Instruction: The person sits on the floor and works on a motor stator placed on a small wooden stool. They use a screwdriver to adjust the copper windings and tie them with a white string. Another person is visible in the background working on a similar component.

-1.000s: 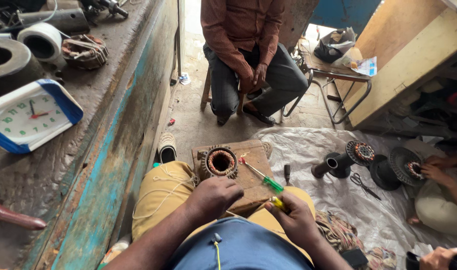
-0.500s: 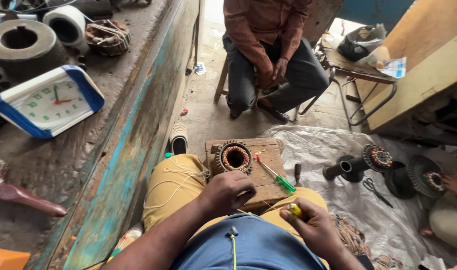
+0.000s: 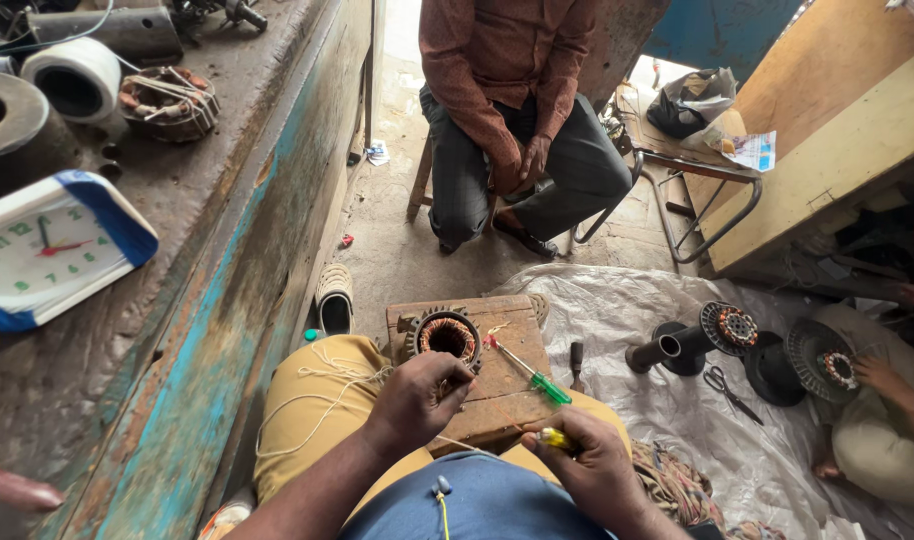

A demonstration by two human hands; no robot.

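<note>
Head view: looked down over the person's lap at a small wooden block (image 3: 497, 385) resting across yellow-trousered knees.
Left hand (image 3: 417, 400): fingers curled together, tips pressed against the near rim of the motor stator (image 3: 447, 337); whether they pinched the thin white string (image 3: 307, 400) could not be told.
Left arm: came in from the lower left, forearm slanted up toward the block, back of the hand facing the camera.
Right hand (image 3: 592, 470): fingers closed round a small yellow-handled tool (image 3: 555, 438), only its yellow end showing past the knuckles.
Right arm: came in from the lower right, the fist low over the near right corner of the block.
Stator: sat on the left part of the block, its round opening facing up, copper windings showing inside.
Green-handled screwdriver (image 3: 529, 372): lay on the block just right of the stator, long axis diagonal, tip toward the far left, handle toward the near right.
Surroundings: a seated person (image 3: 517, 120) faced the block; another person's hand (image 3: 877, 375) touched a dark motor part on the plastic sheet (image 3: 627, 320); a blue-and-white clock (image 3: 47, 250) stood on the tabletop (image 3: 177, 260) at left.
</note>
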